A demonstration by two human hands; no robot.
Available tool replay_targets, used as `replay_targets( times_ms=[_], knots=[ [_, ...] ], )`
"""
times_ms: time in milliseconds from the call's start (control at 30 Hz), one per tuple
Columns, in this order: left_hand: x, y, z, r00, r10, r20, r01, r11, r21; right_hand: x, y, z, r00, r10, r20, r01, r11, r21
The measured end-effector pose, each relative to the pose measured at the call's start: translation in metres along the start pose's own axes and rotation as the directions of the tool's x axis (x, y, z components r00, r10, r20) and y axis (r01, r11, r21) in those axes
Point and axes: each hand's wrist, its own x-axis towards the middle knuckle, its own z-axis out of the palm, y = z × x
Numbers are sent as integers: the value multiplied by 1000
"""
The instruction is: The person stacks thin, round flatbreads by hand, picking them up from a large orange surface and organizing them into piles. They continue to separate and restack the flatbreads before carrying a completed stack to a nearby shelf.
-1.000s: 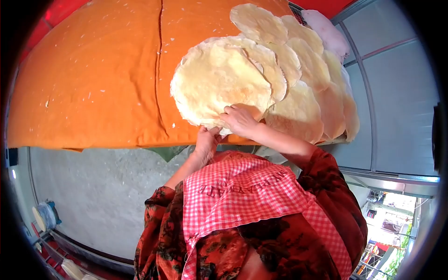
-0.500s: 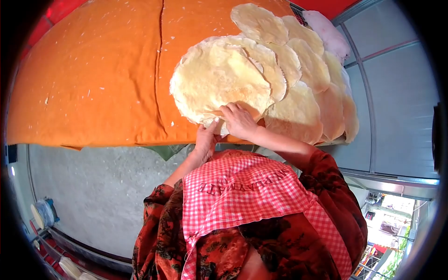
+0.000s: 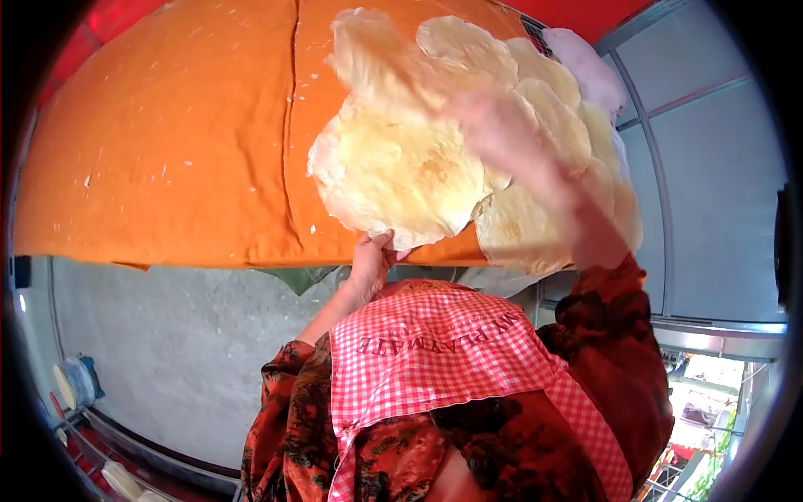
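Evidently, your left hand [image 3: 368, 263] is pinching the near rim of the stacked flatbreads [image 3: 410, 180], thumb on top, at the front edge of the orange cloth [image 3: 184, 151]. That hold probably keeps the broad, thin rounds from sliding as your other arm moves above them. Your right hand [image 3: 495, 125] is blurred, but it seems closed on one end of a raised flatbread [image 3: 368, 63], whose loose part reaches out over the far side of the stack; the exact finger grip you cannot make out. To the right and beyond lie overlapping flatbreads [image 3: 470, 46], staggered so that each shows part of its rim, which likely saves room and makes single rounds easier to catch. The cloth gives them all a soft, broad bed.
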Motion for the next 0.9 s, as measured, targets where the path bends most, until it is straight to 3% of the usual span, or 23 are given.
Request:
replay_targets(
  times_ms=[133, 267, 367, 433, 533, 633, 700, 767, 867, 900],
  knots=[
    [-8, 10, 6, 1000, 4, 13, -4, 999, 34, -84, -44, 106, 962, 45, 268, -57, 998, 38],
    [-5, 10, 2, 999, -13, 35, 12, 999, 31, -118, -83, 135, 845, 148, 514, -228, 969, 96],
    [2, 5, -11, 997, -49, 53, 44, 996, 83, -117, -96, 124, 845, 211, 492, -318, 937, 144],
    [-9, 15, 3, 998, -44, 46, 39, 994, 106, -113, -102, 120, 852, 231, 470, -301, 951, 78],
    [-15, 23, 5, 973, -3, 229, -28, 991, 129, -122, -93, 140, 912, 265, 312, -310, 945, 102],
    [-15, 62, -8, 998, 23, 62, -13, 988, -151, -118, -76, 135, 912, 211, 352, -264, 959, 108],
    [33, 79, -59, 921, 347, 178, -263, 890, -372, -116, -79, 131, 931, 172, 322, -225, 965, 136],
    [46, 119, -47, 946, 319, -65, -325, 932, -163, -121, -80, 138, 950, 116, 290, -162, 977, 140],
    [74, 151, -47, 894, 385, -230, -334, 914, 230, -120, -79, 144, 919, 156, 363, -208, 972, 108],
    [80, 157, -50, 881, 418, -222, -325, 876, 358, -120, -78, 145, 918, 155, 365, -216, 968, 131]
  ],
)
